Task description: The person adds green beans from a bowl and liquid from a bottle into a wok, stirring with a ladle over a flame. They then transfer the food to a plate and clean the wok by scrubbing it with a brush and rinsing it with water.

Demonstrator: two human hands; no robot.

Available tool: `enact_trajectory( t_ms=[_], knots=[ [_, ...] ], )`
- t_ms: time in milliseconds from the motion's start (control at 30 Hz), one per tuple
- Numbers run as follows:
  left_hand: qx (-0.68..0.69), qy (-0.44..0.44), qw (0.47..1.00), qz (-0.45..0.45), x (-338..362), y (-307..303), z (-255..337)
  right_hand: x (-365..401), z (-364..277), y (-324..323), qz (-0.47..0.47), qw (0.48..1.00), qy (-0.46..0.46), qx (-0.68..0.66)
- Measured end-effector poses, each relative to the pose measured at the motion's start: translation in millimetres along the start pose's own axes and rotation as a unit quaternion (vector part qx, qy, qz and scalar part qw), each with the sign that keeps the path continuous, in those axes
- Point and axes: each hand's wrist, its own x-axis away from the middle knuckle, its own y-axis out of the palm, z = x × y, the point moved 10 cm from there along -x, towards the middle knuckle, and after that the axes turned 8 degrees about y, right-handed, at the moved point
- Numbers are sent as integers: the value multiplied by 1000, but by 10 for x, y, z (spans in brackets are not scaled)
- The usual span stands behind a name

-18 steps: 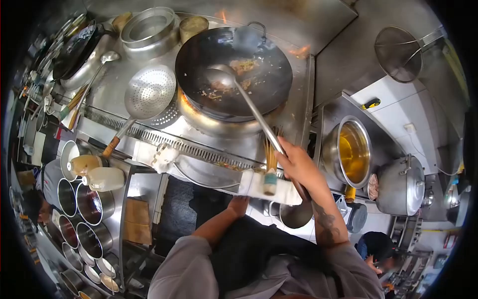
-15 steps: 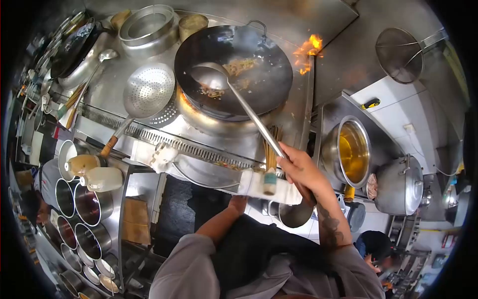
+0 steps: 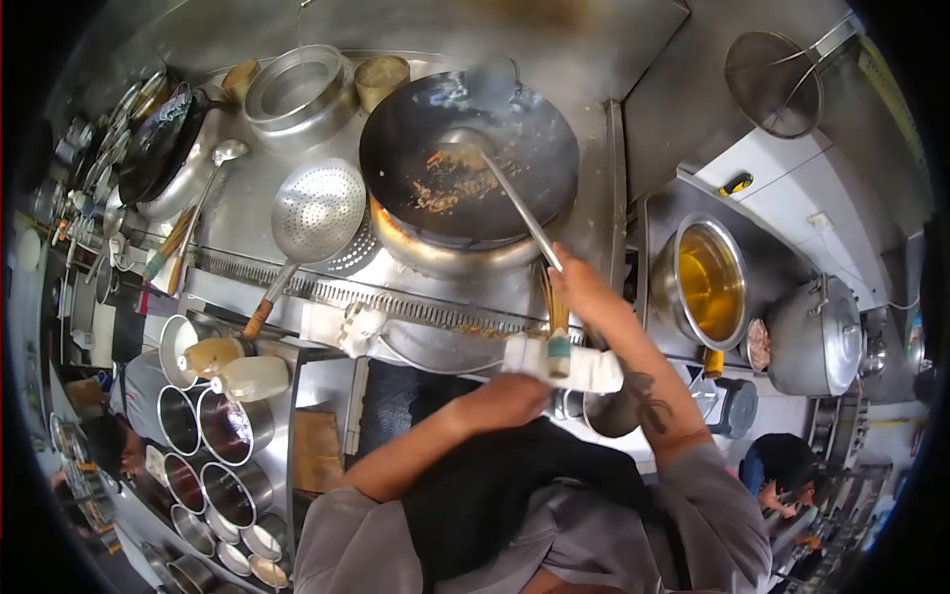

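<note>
My right hand [image 3: 579,281] is wrapped round the long handle of a metal ladle [image 3: 513,198]. The ladle's bowl rests inside a large black wok [image 3: 411,124], at the upper edge of some chopped food bits [image 3: 440,193] scattered over the bottom. Low against the front edge of the stove, my left hand [image 3: 517,397] is beside a folded white cloth [image 3: 599,370]; its fingers are too hidden to show whether they grip anything. A bamboo brush [image 3: 558,346] with a green band lies over that cloth, just below my right hand.
Left of the wok lies a perforated skimmer [image 3: 319,210] with a wooden handle. A metal pot of yellow oil [image 3: 710,279] and a lidded pot [image 3: 816,337] stand to the right. Several metal canisters [image 3: 236,426] fill the lower left. Another person [image 3: 782,470] is at the lower right.
My right hand has pushed the ladle's bowl deeper toward the wok's far side, and the food is more spread out. My left hand has come up to the cloth. The flame behind the wok is gone.
</note>
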Motion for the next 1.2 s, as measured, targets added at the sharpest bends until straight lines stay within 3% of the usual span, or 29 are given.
enact_trajectory(
  t_ms=[33, 100, 167, 200, 267, 300, 367, 400, 433, 500, 600, 700, 733, 767, 867, 900, 967, 1000, 1033, 1100, 1200],
  knots=[
    [61, 64, 987, 135, 46, -650, 459, 173, -79, -144, -7, 1000, 3, -7],
    [83, 202, 946, 237, 192, -1632, 1319, 590, -481, -466, -103, 993, -33, -38],
    [90, 270, 929, 238, 387, -2135, 1921, 910, -540, -578, -49, 991, -123, -9],
    [71, 305, 912, 264, 503, -2292, 2185, 1061, -511, -552, -60, 990, -123, -10],
    [40, 359, 877, 316, 700, -2545, 2597, 1239, -356, -505, -106, 981, -36, -161],
    [35, 364, 870, 330, 660, -2551, 2640, 1231, -391, -492, -119, 979, -37, -162],
    [28, 385, 853, 352, 598, -2573, 2748, 1134, -179, -293, -200, 968, 107, -111],
    [36, 390, 852, 347, 638, -2570, 2758, 964, -267, -303, -155, 985, 41, -61],
    [43, 402, 849, 341, 682, -2577, 2790, 814, -215, -191, -151, 985, 47, -63],
    [65, 416, 848, 322, 799, -2612, 2793, 559, -151, -286, 32, 999, 11, 21],
    [95, 410, 863, 279, 922, -2706, 2578, 390, -108, -89, 82, 991, 108, -10],
    [92, 268, 931, 229, 916, -2598, 1790, 441, -366, -77, 65, 996, 56, -26],
    [45, 151, 963, 221, 940, -2456, 1343, 492, -438, -79, 56, 998, -21, -30],
    [38, 43, 978, 203, 1034, -2239, 869, 526, -474, -110, 63, 997, -24, -30],
    [158, -154, 950, 220, 1653, -1382, -423, 585, -378, 183, -148, 964, 95, -201],
    [201, -201, 932, 223, 1897, -1029, -782, 537, -404, 158, -149, 964, 89, -199],
    [132, -224, 931, 257, 2336, -580, -1135, 328, -405, -47, -59, 985, 92, -134],
    [125, -224, 930, 265, 2456, -501, -1101, 248, -494, -168, 4, 996, 51, -71],
    [84, -257, 927, 259, 2576, -435, -1095, 165, -464, -109, 7, 997, 40, -72],
    [38, -289, 920, 264, 2791, -282, -1092, -7, -337, -138, 127, 989, 44, 54],
    [5, -426, 869, 251, 3403, 269, -1421, -130, -249, 3, 108, 991, 7, 76]
  ],
)
